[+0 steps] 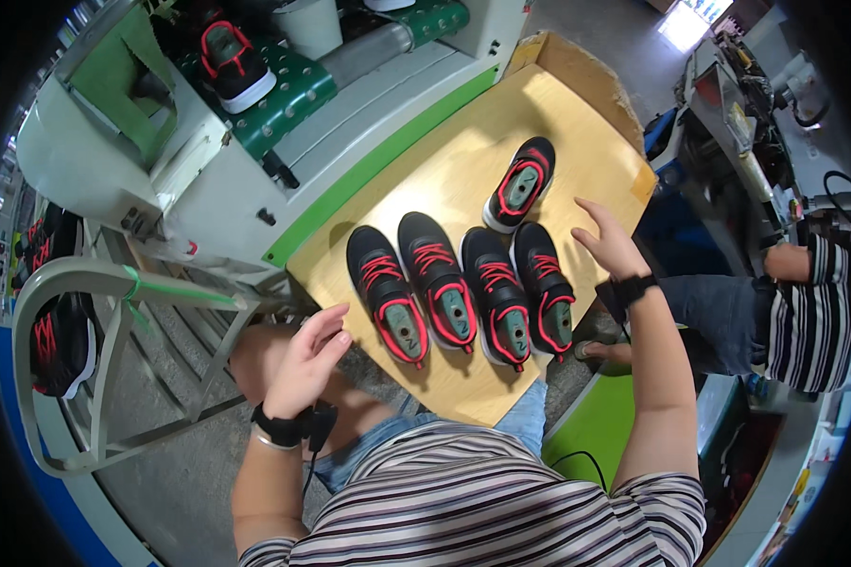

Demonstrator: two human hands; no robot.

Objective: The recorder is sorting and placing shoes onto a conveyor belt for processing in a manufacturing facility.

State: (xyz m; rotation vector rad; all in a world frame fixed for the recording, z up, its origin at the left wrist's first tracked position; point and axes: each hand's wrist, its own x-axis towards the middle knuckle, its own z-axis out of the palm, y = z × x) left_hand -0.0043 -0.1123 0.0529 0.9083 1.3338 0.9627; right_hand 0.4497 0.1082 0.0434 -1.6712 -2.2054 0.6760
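Note:
Several black sneakers with red laces and red collar lining stand side by side on a pale wooden board, heels toward me; grey-green lasts or inserts show in their openings. The leftmost sneaker (pixel 386 293) is nearest my left hand (pixel 310 364), which hovers off the board's left edge with fingers stretched out and nothing in them. Behind the row, another sneaker (pixel 520 185) lies turned at an angle, its toe pointing away. My right hand (pixel 609 244) hangs over the board's right side, thumb and fingers apart, touching no shoe. Both wrists carry black bands.
The wooden board (pixel 388 203) reaches a cardboard edge at the back. Beyond it, a green perforated conveyor (pixel 298 104) carries a sneaker (pixel 232 66). At left stands a metal frame rack (pixel 104 269), with more sneakers (pixel 61 345) behind it. A person in a striped shirt (pixel 813 321) is at right.

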